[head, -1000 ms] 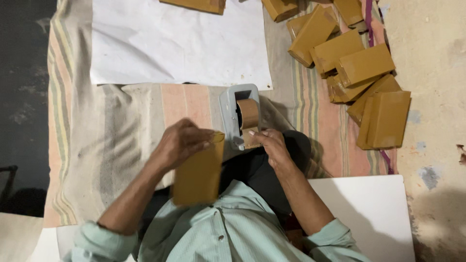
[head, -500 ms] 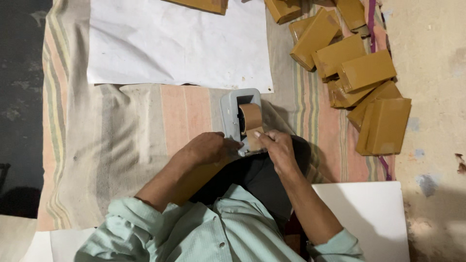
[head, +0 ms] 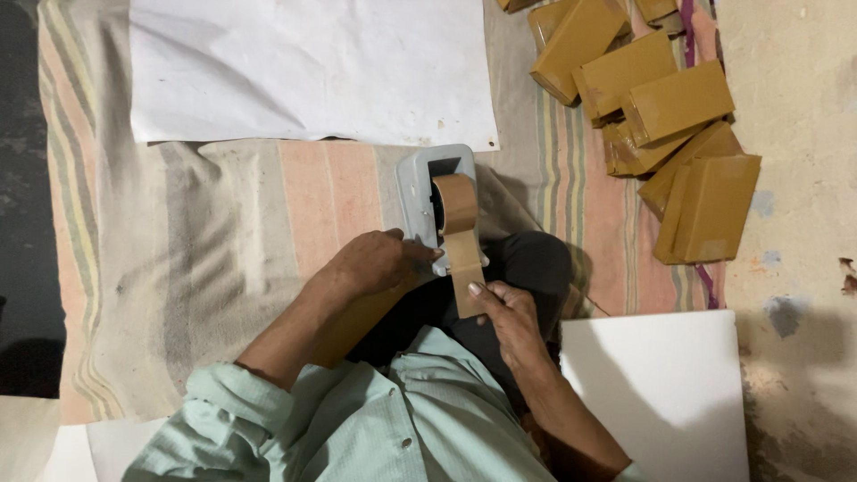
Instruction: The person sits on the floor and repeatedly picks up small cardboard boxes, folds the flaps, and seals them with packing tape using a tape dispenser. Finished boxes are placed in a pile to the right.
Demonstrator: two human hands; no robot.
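On the striped cloth [head: 223,241], right hand [head: 504,308] now grips pulled-out brown tape [head: 464,268]; left hand [head: 375,263] steadies dispenser [head: 420,192].

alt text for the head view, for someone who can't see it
A person's right hand pulls a strip of brown tape from a grey tape dispenser steadied by the left hand, on a striped cloth beside stacked brown boxes.

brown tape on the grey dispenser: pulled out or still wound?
Pulled out. A strip of brown tape runs from the roll on the grey dispenser down to the right hand, whose thumb pinches its end. The left hand rests against the dispenser.
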